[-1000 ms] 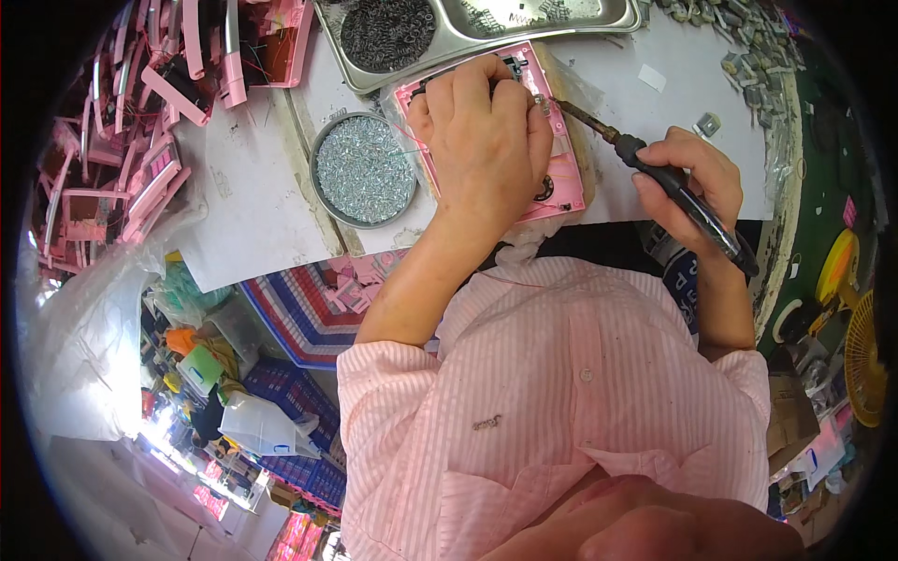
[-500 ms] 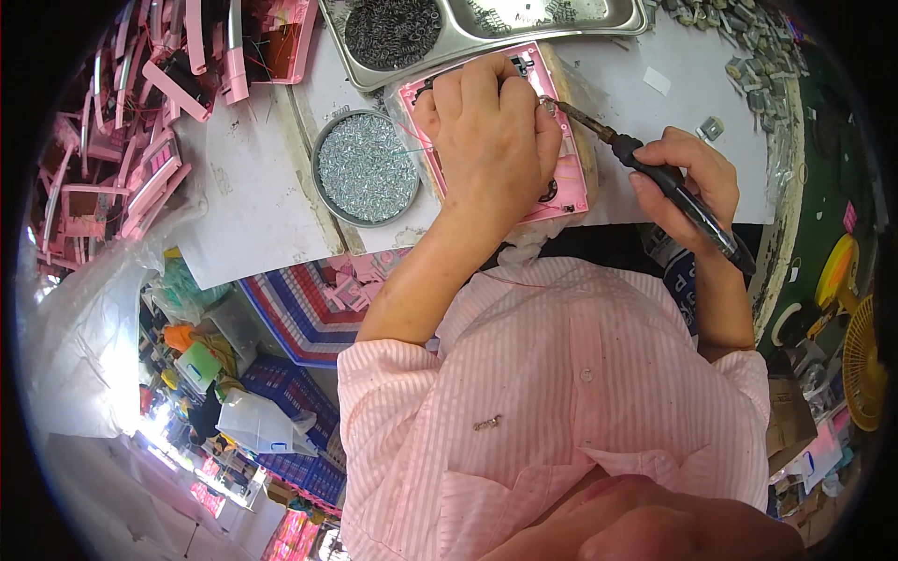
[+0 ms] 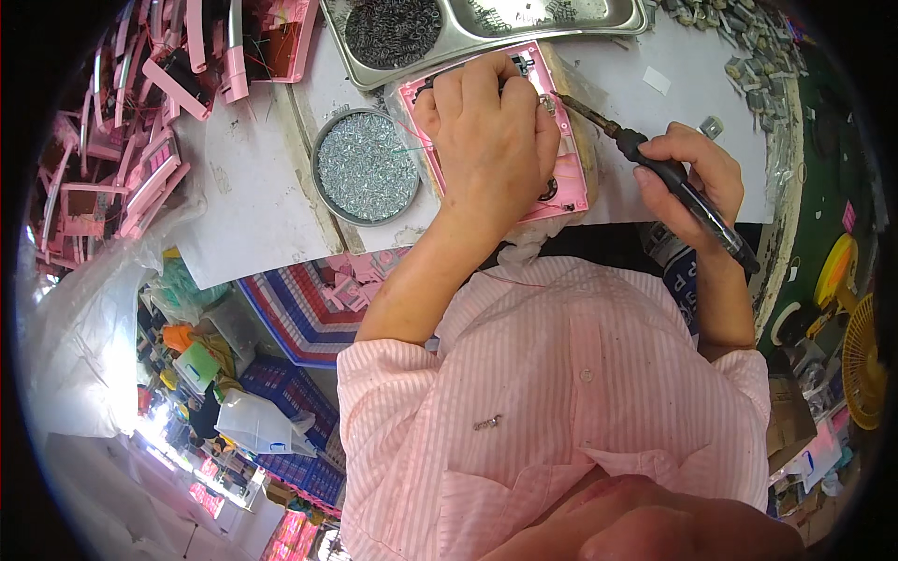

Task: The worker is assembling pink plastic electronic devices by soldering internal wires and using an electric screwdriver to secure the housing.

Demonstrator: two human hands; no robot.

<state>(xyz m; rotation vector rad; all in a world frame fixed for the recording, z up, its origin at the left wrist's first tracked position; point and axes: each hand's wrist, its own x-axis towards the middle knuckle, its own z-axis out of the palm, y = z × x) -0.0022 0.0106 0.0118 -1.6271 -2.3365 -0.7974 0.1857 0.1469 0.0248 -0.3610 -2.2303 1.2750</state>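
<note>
On the worktable in front of me lies a pink plastic casing (image 3: 571,178), open side up, with small metal and black parts inside. My left hand (image 3: 491,140) covers much of it, fingers bent and closed, the thumb toward the right side. Whatever those fingertips pinch is hidden under the hand. A thin red and a green wire (image 3: 412,150) come out at the casing's left edge. My right hand (image 3: 697,178) is closed round the black handle of a soldering iron (image 3: 678,182). Its tip points up-left, just above the casing's right edge near a small metal part.
A round dish of small silvery screws (image 3: 367,168) stands left of the casing. Behind is a metal tray (image 3: 505,33) with dark springs (image 3: 393,33). Pink casings (image 3: 159,168) are heaped at far left, small metal parts (image 3: 758,70) at far right. A yellow fan (image 3: 862,365) stands lower right.
The soldering iron's tip has shifted slightly up and right, off the small metal part. My right hand has moved a little to the right with it; my left hand has stayed nearly still.
</note>
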